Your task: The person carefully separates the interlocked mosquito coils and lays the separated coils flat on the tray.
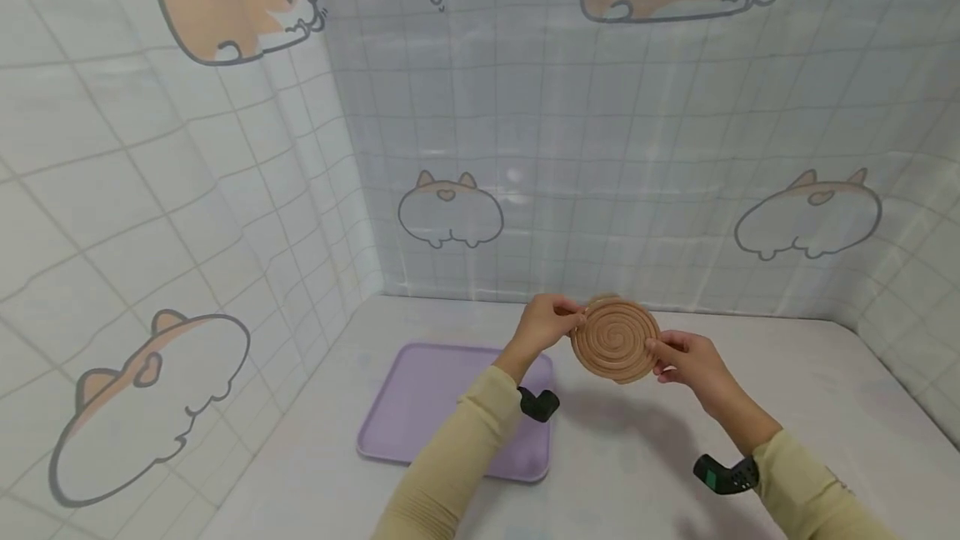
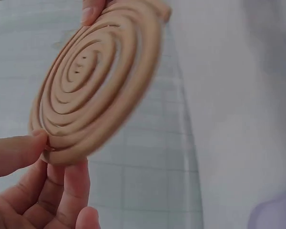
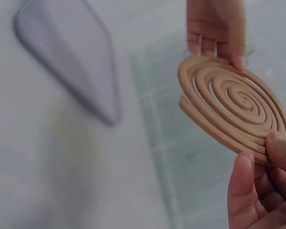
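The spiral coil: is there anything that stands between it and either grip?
Nothing visible does: the left grip and right grip pinch the spiral coil directly at its edge; the lilac tray lies apart from it.

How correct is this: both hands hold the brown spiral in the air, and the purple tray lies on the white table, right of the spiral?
The side is wrong: the head view shows the purple tray on the white table, left of the brown spiral. The left hand and right hand do hold the spiral up.

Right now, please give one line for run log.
spiral coil: held above table | left hand: pinches edge | right hand: pinches opposite edge | purple tray: on table
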Available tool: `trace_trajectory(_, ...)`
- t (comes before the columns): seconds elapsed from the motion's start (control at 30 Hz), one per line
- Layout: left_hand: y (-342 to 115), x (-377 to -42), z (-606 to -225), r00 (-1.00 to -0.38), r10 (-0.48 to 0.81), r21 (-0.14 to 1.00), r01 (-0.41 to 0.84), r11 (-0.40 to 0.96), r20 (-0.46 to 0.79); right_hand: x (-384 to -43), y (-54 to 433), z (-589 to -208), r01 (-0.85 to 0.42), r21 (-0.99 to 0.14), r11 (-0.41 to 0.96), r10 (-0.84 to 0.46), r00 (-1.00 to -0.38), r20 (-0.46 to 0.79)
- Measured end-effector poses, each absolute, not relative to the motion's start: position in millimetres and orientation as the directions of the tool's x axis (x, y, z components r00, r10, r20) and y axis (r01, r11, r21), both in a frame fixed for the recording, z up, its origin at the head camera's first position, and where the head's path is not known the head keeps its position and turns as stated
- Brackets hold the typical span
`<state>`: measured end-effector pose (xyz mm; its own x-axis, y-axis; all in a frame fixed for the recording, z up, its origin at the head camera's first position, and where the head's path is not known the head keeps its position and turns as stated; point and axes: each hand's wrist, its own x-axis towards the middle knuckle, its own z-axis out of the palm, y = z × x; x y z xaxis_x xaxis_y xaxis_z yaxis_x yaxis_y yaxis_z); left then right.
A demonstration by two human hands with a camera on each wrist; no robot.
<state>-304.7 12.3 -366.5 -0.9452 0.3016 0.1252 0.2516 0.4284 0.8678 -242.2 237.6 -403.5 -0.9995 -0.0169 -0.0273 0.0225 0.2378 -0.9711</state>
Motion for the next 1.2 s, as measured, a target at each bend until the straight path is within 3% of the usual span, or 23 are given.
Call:
trace_trajectory(0.43,-1,-283,-354,-0.925,0.179,0.935,0.349,0.058,0.335,-231,219,-362,-0.175,-0.966,0.188,0.099,-0.976,0.196)
trace_trajectory(0.7,-4,-255,-319,-0.931,0.098,0.935,0.354,-0.003,0.352,-226,207,-347,-0.293,-0.942,0.167,0.167,-0.933,0.32)
trace_trajectory(0.93,-4,-252,-316,-0.921,0.003,0.92,0.39,-0.025,0.391,-224,200,-341,-0.401,-0.914,0.066,0.217,-0.888,0.405)
trace_trajectory(1.2,-5,-254,-319,-0.914,-0.015,0.911,0.404,-0.08,0.405,-222,196,-335,-0.418,-0.896,0.151,0.287,-0.849,0.445)
